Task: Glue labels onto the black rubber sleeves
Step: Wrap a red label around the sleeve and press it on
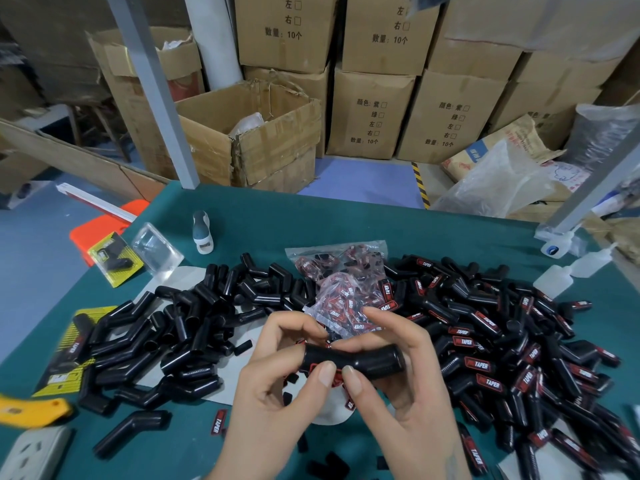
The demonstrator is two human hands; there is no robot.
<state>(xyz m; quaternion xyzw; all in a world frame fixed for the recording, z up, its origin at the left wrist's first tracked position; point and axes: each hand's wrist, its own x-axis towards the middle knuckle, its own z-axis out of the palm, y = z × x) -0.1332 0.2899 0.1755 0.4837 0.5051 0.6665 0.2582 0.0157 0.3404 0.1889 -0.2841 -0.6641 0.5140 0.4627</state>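
Note:
Both my hands hold one bent black rubber sleeve above the green table. My left hand grips its left end, and my right hand grips the right part. Both thumbs press a red-edged label against the sleeve's near side. A heap of plain black sleeves lies to the left. Sleeves bearing red labels are heaped on the right. A clear bag of loose red-and-black labels lies just behind my hands.
A glue bottle stands at the back left. Squeeze bottles lie at the right edge. A loose label, a yellow tool, a power strip and yellow packaging cards lie nearby. Cardboard boxes stand behind the table.

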